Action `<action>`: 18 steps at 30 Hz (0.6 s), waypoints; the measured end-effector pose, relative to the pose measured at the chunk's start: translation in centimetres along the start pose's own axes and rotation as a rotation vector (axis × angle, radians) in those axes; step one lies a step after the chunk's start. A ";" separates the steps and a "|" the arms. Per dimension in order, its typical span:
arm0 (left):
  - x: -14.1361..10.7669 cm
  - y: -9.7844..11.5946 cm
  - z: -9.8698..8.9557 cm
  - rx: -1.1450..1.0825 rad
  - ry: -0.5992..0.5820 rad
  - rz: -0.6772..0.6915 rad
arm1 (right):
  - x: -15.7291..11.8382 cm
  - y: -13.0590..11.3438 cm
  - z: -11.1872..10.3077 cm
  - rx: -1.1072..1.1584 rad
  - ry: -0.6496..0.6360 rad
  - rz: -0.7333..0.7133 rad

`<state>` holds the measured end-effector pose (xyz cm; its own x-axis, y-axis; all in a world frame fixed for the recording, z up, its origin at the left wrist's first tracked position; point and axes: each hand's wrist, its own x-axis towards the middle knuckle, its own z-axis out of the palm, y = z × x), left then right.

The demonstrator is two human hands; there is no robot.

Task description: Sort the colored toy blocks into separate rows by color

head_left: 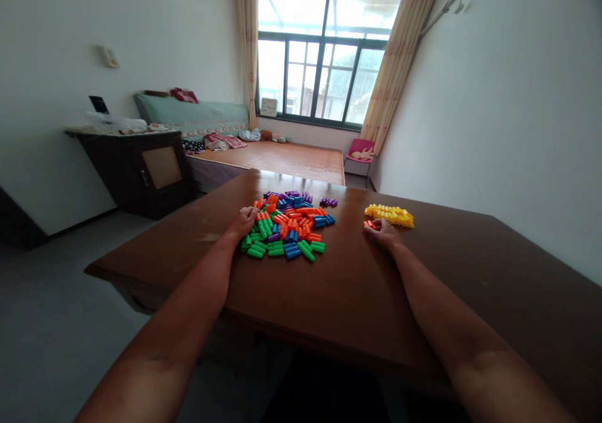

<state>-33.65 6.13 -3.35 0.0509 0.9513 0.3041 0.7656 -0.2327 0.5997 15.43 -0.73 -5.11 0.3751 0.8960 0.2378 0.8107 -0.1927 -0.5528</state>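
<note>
A mixed pile of ribbed plastic building pieces (pixel 291 225) in green, orange, blue and purple lies on the brown table (pixel 301 291). At the pile's left edge rests my left hand (pixel 242 223), its fingers curled beside orange and green pieces; what they hold, if anything, is hidden. My right hand (pixel 384 233) is closed on an orange piece (pixel 369 224), low over the table. Just beyond that hand sits a group of yellow pieces (pixel 389 214), lined up close together. A short purple group (pixel 328 202) lies apart, right of the pile's far side.
The table's left corner (pixel 94 269) juts out over the floor. Past the far edge stand a bed (pixel 291 159) with cloths on it and a pink chair (pixel 360 150) by the window. A dark cabinet (pixel 132 165) is at the left wall.
</note>
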 end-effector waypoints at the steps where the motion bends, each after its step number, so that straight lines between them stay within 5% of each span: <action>1: 0.1 -0.2 -0.1 -0.022 0.008 0.001 | 0.0 0.1 0.0 -0.009 0.007 0.001; 5: 0.2 -0.3 -0.6 -0.060 0.128 -0.015 | 0.1 0.2 0.2 -0.065 0.078 0.035; 9: 0.0 2.2 -1.1 -0.039 0.260 0.080 | 0.0 0.4 0.3 0.038 0.128 -0.058; 11: 0.0 4.3 -0.8 -0.021 0.146 0.219 | 0.1 0.6 0.3 0.140 0.170 -0.074; 14: 0.2 7.6 -0.1 0.141 -0.216 0.416 | 0.2 0.7 0.2 0.204 0.245 -0.091; 18: 0.1 10.8 0.4 0.359 -0.420 0.439 | 0.2 0.7 0.3 0.194 0.278 -0.182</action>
<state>-25.06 3.77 2.85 0.5913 0.7993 0.1075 0.7783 -0.6004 0.1836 15.93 -0.54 -5.68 0.3621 0.7605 0.5390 0.7852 0.0628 -0.6161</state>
